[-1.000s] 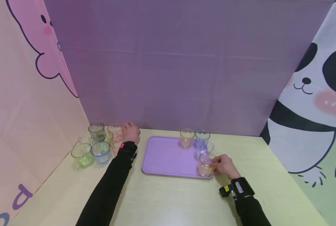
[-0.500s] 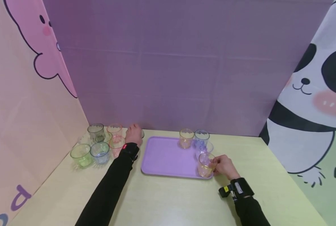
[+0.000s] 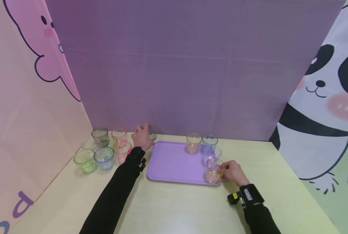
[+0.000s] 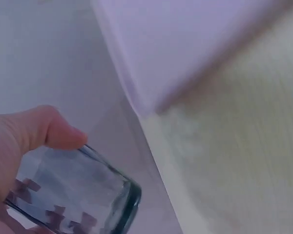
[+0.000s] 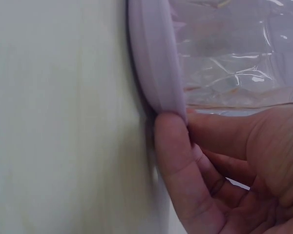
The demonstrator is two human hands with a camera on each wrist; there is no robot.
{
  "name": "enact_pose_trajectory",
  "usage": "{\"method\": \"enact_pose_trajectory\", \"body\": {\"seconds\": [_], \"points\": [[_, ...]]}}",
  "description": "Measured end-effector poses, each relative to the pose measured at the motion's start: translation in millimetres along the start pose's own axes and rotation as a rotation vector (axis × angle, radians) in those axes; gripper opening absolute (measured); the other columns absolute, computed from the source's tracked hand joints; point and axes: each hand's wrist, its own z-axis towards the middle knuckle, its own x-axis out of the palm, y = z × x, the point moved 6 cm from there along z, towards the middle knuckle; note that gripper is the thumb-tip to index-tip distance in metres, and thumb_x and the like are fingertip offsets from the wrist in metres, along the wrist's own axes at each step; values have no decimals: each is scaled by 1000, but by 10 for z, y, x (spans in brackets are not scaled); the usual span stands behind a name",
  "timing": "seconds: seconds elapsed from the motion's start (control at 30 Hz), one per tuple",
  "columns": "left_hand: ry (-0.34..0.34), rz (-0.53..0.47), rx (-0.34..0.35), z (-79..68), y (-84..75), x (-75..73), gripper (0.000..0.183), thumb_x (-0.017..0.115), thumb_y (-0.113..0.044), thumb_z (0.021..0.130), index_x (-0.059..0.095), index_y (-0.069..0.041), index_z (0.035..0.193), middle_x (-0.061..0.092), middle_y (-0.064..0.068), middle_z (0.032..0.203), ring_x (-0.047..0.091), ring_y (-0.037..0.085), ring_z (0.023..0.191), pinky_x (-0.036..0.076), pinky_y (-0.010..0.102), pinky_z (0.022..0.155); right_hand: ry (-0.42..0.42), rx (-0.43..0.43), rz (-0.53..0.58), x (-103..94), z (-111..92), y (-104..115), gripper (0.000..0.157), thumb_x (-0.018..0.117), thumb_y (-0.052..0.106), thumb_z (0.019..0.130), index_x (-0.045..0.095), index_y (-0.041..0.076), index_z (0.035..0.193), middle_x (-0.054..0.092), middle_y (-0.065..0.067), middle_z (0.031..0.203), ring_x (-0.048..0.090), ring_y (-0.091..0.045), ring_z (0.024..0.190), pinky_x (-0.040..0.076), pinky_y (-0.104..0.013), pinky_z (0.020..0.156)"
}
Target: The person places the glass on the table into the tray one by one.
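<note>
Purple tray (image 3: pixel 171 165), part-filled: four cups (image 3: pixel 193 147) are standing on its right; more cups (image 3: pixel 104 160) are waiting on the table (image 3: pixel 168 211). Our left hand (image 3: pixel 142 139) is gripping another cup (image 4: pixel 75 187) near the far-left corner; our right hand (image 3: pixel 234 173) is pinching the tray's rim (image 5: pixel 156 58).

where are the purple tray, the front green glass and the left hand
Purple tray (image 3: pixel 169 165), head view: bare base.
Front green glass (image 3: pixel 86 163), head view: side wall.
Left hand (image 3: pixel 142 138), head view: back of hand.
</note>
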Motion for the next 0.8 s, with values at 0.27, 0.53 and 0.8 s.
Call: {"method": "enact_pose_trajectory", "body": {"seconds": [0.27, 0.53, 0.8], "points": [[49, -151, -13, -45, -251, 54, 85, 84, -23, 59, 38, -11, 129, 38, 15, 118, 44, 31, 106, 33, 51, 87, -9, -6, -13, -13, -1, 3, 6, 61, -6, 75, 65, -2, 78, 64, -18, 98, 60, -19, 60, 53, -31, 53], [167, -342, -11, -226, -538, 321, 86, 82, -22, 59, 39, -5, 131, 44, 15, 122, 49, 31, 107, 42, 44, 89, -12, -25, -15, 4, -4, 14, 9, 62, -3, 78, 59, -1, 70, 64, -12, 86, 59, -18, 59, 53, -31, 52], [299, -515, -5, -472, -884, 580, 75, 80, -16, 58, 44, -4, 123, 57, 16, 114, 54, 28, 101, 44, 38, 88, -15, -3, -22, 1, -2, 16, 8, 61, -3, 79, 61, 0, 72, 64, -13, 90, 59, -18, 60, 53, -30, 53]]}}
